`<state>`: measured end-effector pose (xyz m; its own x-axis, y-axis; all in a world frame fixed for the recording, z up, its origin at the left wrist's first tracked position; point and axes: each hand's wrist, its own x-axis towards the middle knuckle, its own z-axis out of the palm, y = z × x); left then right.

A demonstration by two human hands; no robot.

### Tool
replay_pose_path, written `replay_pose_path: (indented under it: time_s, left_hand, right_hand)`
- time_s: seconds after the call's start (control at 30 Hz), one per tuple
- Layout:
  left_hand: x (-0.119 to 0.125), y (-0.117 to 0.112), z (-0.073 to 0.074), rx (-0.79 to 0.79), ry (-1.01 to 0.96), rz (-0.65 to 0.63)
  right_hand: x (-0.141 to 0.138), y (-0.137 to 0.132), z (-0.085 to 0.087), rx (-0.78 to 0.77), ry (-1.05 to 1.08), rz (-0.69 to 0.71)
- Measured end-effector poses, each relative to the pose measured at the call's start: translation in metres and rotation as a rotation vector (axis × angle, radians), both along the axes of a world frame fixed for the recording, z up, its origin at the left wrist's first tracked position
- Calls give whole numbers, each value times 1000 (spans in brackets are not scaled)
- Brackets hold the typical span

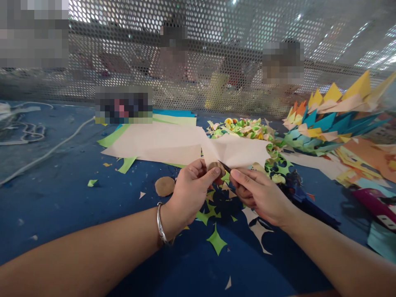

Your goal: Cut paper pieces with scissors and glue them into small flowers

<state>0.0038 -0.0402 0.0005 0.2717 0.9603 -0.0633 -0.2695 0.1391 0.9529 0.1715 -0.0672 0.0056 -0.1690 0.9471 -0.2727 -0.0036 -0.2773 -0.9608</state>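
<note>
In the middle of the head view, my left hand (190, 187) pinches a strip of pale pink paper (209, 148) together with a small brown round piece (216, 166). My right hand (262, 196) is closed on scissors, whose dark thin blades (224, 166) meet the paper's edge close to my left thumb; my fingers hide the handles. A brown cardboard disc (165, 186) lies just left of my left hand. Green paper scraps (217, 240) and a pale cut-out offcut (258, 231) are scattered below both hands.
A large pale pink sheet (161, 138) lies over green and blue sheets behind my hands. Curled paper pieces (247, 130) are heaped beside stacked pointed paper folds (334, 119). A dark blue tool (309, 204) and a magenta object (375, 206) lie right. Perforated metal (204, 53) stands behind.
</note>
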Motion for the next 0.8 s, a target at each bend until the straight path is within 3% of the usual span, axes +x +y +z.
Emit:
replay_pose_path:
  time_s: [0.8]
  left_hand:
    - [-2, 4, 2, -32, -31, -21]
  right_hand:
    - [10, 4, 0, 163, -141, 40]
